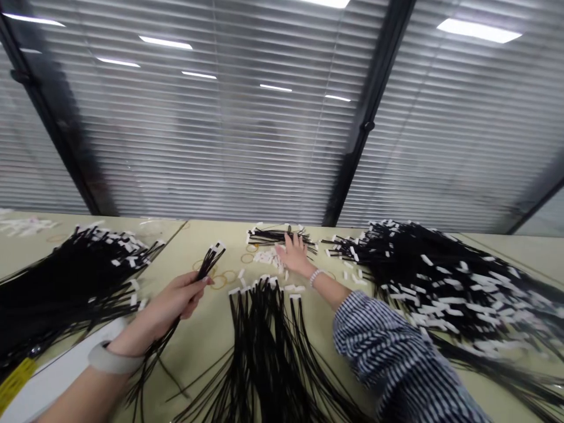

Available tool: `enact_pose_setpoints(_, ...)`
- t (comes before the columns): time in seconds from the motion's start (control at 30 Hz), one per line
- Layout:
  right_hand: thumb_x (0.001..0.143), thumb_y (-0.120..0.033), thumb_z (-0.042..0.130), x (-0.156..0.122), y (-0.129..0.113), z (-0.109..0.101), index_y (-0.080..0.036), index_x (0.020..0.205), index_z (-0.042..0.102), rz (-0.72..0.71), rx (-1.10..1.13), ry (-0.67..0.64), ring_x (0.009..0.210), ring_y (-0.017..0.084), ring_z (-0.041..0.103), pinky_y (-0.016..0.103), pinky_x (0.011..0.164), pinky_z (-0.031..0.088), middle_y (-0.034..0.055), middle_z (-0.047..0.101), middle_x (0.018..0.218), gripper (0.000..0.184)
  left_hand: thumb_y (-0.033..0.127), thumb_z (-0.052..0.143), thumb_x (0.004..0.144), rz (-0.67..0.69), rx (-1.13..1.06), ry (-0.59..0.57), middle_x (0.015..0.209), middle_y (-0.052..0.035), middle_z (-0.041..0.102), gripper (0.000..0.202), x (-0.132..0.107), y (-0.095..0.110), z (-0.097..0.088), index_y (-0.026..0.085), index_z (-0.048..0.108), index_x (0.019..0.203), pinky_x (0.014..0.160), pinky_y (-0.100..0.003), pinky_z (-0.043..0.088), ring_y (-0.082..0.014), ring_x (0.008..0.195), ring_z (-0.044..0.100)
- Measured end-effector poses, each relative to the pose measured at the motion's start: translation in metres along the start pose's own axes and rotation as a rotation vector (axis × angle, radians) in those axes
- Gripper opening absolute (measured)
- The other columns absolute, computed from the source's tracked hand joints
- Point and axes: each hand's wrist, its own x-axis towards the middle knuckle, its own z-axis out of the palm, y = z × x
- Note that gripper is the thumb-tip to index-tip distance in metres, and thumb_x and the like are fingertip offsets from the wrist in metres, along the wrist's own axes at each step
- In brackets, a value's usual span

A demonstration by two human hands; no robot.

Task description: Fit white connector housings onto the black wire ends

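Observation:
My left hand is closed round a small bundle of thin black cables, white tips pointing up and loose ends hanging below the wrist. My right hand stretches to the back of the table with its fingers apart. It is over or touching a short pile of black cables and some small white pieces; exact contact cannot be made out. Between my arms, a fan of black cables with white ends lies on the table.
A large heap of black cables with white tags covers the right side. Another black cable heap lies at left, near a yellow object. Rubber bands are scattered mid-table. Glass with blinds rises behind.

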Motion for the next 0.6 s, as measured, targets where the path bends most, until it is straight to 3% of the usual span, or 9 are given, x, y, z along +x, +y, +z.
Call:
enact_pose_setpoints(0.17,0.084,-0.054,0.043,-0.033,0.02,0.002,-0.024,0.142,0.016,-0.107,-0.045,-0.105,0.136,0.032,0.003,0.056,0.106,0.0,0.0071,0.001,0.151,0.071,0.042,0.06,0.063,-0.021,-0.027,0.01,0.049,0.0101,0.031,0.033,0.0,0.003,0.003,0.016,0.048,0.079,0.036,-0.017,0.013,-0.0035,0.036,0.023)
enact_pose_setpoints(0.3,0.085,-0.049,0.045,-0.025,0.013,0.008,-0.022,0.139,0.025,-0.104,-0.072,-0.06,0.134,0.032,0.011,0.057,0.106,0.005,0.0087,0.011,0.149,0.064,0.042,0.061,0.061,-0.031,-0.016,0.019,0.048,0.0097,0.032,0.034,-0.001,0.004,0.008,0.015,0.047,0.076,0.036,-0.017,0.014,-0.0034,0.037,0.024)
enact_pose_setpoints(0.47,0.087,-0.04,0.048,0.0,0.0,-0.012,-0.02,0.132,0.037,-0.117,-0.062,0.102,0.128,0.03,0.03,0.056,0.103,0.022,0.0101,0.028,0.142,0.05,0.044,0.058,0.063,-0.029,0.011,0.032,0.047,0.0109,0.027,0.033,-0.002,0.004,0.009,0.016,0.047,0.077,0.036,-0.017,0.014,-0.004,0.036,0.022)
enact_pose_setpoints(0.6,0.089,-0.044,0.04,-0.025,0.003,-0.028,-0.019,0.136,0.031,-0.219,-0.058,0.055,0.133,0.027,0.02,0.051,0.108,0.013,0.0109,0.022,0.146,0.054,0.043,0.057,0.067,-0.072,0.087,0.018,0.042,0.0113,0.025,0.03,-0.006,0.004,0.008,0.015,0.052,0.077,0.033,-0.018,0.015,-0.0055,0.033,0.023)
